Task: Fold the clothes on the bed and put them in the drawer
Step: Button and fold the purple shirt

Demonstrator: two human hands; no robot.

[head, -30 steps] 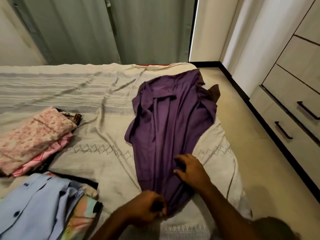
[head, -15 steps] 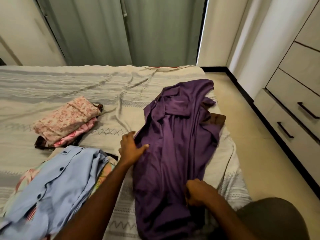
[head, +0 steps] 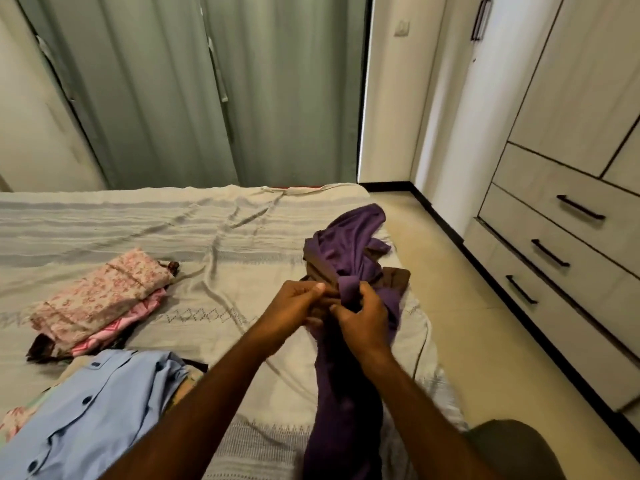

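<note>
A purple garment [head: 349, 258] is held up over the right side of the bed [head: 207, 237], right of the frame's centre. Its upper part is bunched, with brown trim showing at the folds, and its far end lies on the bedspread near the bed's right edge. Its lower length hangs down toward the bottom of the frame, between the forearms and the bed's edge.

The left hand [head: 294, 310] is seen at centre frame, its fingers curled and its thumb pressed against the brown and purple cloth, so that a fold is pinched. The right hand [head: 363, 320] is placed just beside it, to the right, with fingers curled round a twisted band of the purple cloth. The two hands are nearly touching. Motion blur is seen around the fingers, so the exact pinch points cannot be made out.

At the left of the frame a folded pink floral stack [head: 100, 299] is laid on the bedspread, well apart from the hands. In the lower left corner a light blue shirt [head: 97, 410] with dark buttons is spread over other patterned cloth.

At the right edge of the frame a wardrobe with three drawers [head: 554, 244] is seen, all closed, with dark bar handles. Grey-green curtains [head: 207, 91] fill the upper middle.
</note>
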